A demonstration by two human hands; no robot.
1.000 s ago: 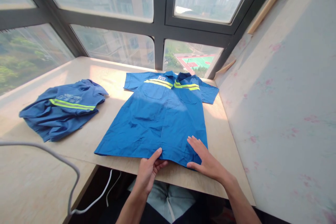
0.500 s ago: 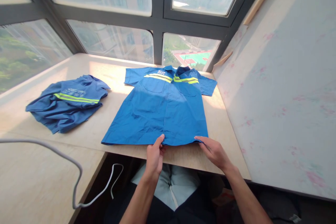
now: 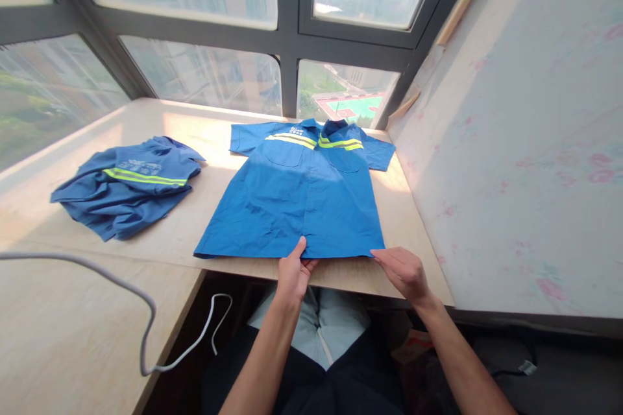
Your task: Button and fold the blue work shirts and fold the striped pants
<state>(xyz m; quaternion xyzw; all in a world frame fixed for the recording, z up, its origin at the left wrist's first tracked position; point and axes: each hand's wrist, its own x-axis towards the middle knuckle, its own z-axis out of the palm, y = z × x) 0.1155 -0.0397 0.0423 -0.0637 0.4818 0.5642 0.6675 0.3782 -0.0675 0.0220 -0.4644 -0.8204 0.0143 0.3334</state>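
A blue short-sleeved work shirt [image 3: 287,201] lies spread front side up on the wooden tabletop, collar towards the window and hem towards me. Yellow reflective bands cross its chest above two pockets. My left hand [image 3: 294,272] pinches the hem near the middle, thumb on top of the cloth and fingers beneath. At the hem's right corner, my right hand [image 3: 402,270] grips the edge between thumb and fingers. A second blue work shirt [image 3: 131,191] with a yellow band lies crumpled to the left, apart from both hands.
A grey-white cable [image 3: 121,282] runs over the left tabletop [image 3: 58,331] and hangs into the gap below. Windows [image 3: 195,71] stand behind the table. A flower-patterned wall panel [image 3: 525,175] borders it on the right. My lap is below the front edge.
My right hand has shifted along the hem to the right corner. The hem lies straighter there. My left hand keeps its hold near the middle, and the camera view has moved slightly.
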